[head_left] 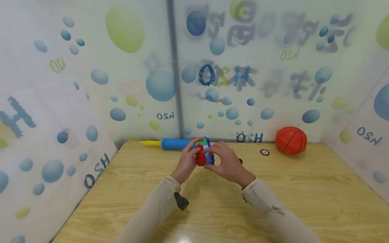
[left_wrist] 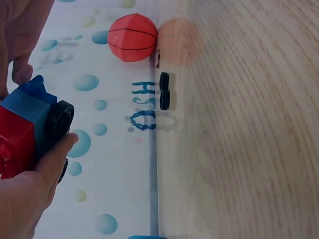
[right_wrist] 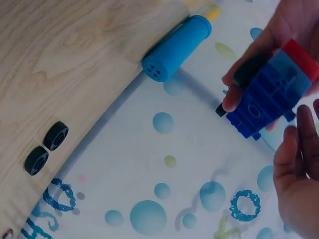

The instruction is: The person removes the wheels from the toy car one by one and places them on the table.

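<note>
A toy block car [head_left: 200, 157], with red, green and light blue blocks on a dark blue base, is held up above the table. My left hand [head_left: 186, 163] grips it from the left side. In the left wrist view a finger of that hand lies against a black wheel [left_wrist: 61, 119] on the car's side. My right hand [head_left: 228, 163] is at the car's right side. Its fingers are extended beside the blue base [right_wrist: 264, 102] in the right wrist view, and a small gap shows there. Two loose black wheels [right_wrist: 46, 148] stand side by side on the table.
Along the back of the wooden table [head_left: 146, 195] lies a blue hand pump [head_left: 176, 144] with a yellow nozzle. To the right are a round chip [head_left: 265, 152] and a red ball [head_left: 291, 140] with black lines. Patterned walls [head_left: 136, 84] border the table.
</note>
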{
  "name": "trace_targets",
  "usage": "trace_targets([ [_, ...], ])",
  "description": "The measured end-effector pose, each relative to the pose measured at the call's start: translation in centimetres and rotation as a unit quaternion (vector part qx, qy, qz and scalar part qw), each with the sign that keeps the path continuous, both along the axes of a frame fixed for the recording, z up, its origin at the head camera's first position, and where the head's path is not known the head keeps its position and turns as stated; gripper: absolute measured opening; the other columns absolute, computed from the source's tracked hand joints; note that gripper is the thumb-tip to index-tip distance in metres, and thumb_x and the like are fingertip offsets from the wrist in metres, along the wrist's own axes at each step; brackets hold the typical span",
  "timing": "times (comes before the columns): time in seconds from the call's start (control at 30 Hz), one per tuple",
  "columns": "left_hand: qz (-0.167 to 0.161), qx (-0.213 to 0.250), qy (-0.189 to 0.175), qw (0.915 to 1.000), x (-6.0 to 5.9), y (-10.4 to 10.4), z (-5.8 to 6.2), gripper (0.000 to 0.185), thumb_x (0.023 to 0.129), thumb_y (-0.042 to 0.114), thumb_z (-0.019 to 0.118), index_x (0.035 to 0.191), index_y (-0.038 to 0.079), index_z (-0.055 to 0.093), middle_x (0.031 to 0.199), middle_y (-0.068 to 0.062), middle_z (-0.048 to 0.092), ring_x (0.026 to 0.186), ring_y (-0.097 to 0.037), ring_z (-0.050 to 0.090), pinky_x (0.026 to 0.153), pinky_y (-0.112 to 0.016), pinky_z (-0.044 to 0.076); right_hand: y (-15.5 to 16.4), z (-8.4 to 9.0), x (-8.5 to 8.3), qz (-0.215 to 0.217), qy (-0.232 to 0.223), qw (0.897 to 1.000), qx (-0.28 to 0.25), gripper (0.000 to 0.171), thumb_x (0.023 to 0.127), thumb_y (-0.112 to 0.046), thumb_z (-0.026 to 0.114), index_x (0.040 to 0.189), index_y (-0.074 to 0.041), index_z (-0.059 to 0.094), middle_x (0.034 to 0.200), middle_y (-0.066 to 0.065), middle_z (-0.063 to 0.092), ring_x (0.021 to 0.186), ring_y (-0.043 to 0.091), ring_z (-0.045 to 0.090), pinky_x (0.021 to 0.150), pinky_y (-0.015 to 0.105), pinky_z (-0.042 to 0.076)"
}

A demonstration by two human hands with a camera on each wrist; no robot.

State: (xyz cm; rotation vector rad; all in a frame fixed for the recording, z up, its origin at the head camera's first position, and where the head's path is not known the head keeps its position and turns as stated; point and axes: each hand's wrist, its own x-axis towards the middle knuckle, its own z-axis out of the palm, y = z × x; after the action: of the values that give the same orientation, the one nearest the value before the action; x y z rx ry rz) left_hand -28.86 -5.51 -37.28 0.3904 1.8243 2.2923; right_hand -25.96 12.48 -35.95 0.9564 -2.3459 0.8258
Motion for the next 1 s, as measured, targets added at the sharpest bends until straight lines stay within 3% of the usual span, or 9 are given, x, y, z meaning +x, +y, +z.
trace_targets([
  [0.17,-0.007,-0.008,-0.002,0.9999,0.1,-0.1,0.1,0.045,0.107,0.016,0.042,0.151,0.024,0.044,0.146,-0.016,0.046,0.105,-0.017,0.060,0.083,-0.024,0.057,-0.2,-0.4,0.1,-0.016,0.085,0.995,0.049,0.044,0.071,-0.019,0.092,0.111,-0.012,0.074,0.102,0.003,0.064,0.103,0.019,0.054,0.081,0.034,0.058],
  [0.3,-0.011,-0.022,0.000,0.9997,0.1,-0.2,0.2,0.045,0.107,0.019,0.045,0.150,0.031,0.047,0.154,-0.009,0.043,0.119,-0.023,0.058,0.092,-0.030,0.058,-0.5,-0.5,0.1,-0.024,0.153,0.984,0.087,0.042,0.072,-0.020,0.091,0.109,-0.014,0.075,0.099,0.002,0.063,0.103,0.019,0.055,0.082,0.032,0.059],
  [0.47,-0.026,-0.019,-0.007,0.9995,0.3,-0.3,0.1,0.046,0.108,0.021,0.042,0.154,0.028,0.039,0.163,-0.006,0.033,0.138,-0.032,0.049,0.108,-0.044,0.049,-0.9,-0.7,0.0,-0.029,0.209,0.970,0.121,0.039,0.072,-0.021,0.091,0.108,-0.016,0.076,0.097,0.003,0.064,0.099,0.019,0.056,0.084,0.031,0.059],
  [0.63,-0.029,-0.007,-0.005,0.9996,0.2,-0.3,-0.2,0.048,0.109,0.022,0.040,0.157,0.023,0.034,0.166,-0.006,0.026,0.141,-0.031,0.047,0.104,-0.042,0.053,-1.3,-1.0,-0.1,-0.055,0.286,0.939,0.184,0.037,0.074,-0.023,0.090,0.106,-0.018,0.075,0.096,0.007,0.066,0.094,0.023,0.059,0.083,0.034,0.059],
  [0.7,-0.028,-0.006,-0.005,0.9996,0.1,-0.3,-0.1,0.048,0.109,0.023,0.040,0.157,0.023,0.034,0.165,-0.007,0.029,0.133,-0.025,0.053,0.097,-0.035,0.057,-1.4,-0.9,-0.1,-0.067,0.312,0.926,0.201,0.032,0.076,-0.021,0.088,0.105,-0.018,0.074,0.096,0.009,0.067,0.093,0.025,0.060,0.079,0.035,0.058],
  [0.77,-0.025,-0.011,-0.007,0.9996,0.0,-0.3,-0.1,0.046,0.110,0.024,0.038,0.156,0.024,0.036,0.161,-0.011,0.036,0.120,-0.020,0.061,0.091,-0.031,0.059,-1.3,-0.8,-0.1,-0.082,0.325,0.920,0.205,0.029,0.079,-0.021,0.085,0.106,-0.016,0.074,0.098,0.010,0.068,0.094,0.026,0.062,0.076,0.036,0.058],
  [0.87,-0.023,-0.027,-0.014,0.9993,0.0,-0.6,0.2,0.045,0.110,0.025,0.034,0.155,0.023,0.038,0.151,-0.019,0.049,0.106,-0.017,0.069,0.095,-0.036,0.058,-1.0,-0.5,-0.2,-0.096,0.313,0.927,0.184,0.030,0.080,-0.019,0.083,0.108,-0.014,0.074,0.099,0.009,0.070,0.095,0.026,0.064,0.079,0.040,0.058],
  [1.0,-0.036,-0.090,-0.013,0.9952,0.2,-1.0,0.4,0.046,0.110,0.026,0.034,0.156,0.020,0.034,0.137,-0.024,0.061,0.109,-0.026,0.072,0.103,-0.047,0.053,-0.2,-0.6,-0.4,-0.090,0.253,0.956,0.119,0.034,0.080,-0.015,0.083,0.113,-0.012,0.074,0.100,0.007,0.070,0.095,0.025,0.064,0.085,0.045,0.058],
])
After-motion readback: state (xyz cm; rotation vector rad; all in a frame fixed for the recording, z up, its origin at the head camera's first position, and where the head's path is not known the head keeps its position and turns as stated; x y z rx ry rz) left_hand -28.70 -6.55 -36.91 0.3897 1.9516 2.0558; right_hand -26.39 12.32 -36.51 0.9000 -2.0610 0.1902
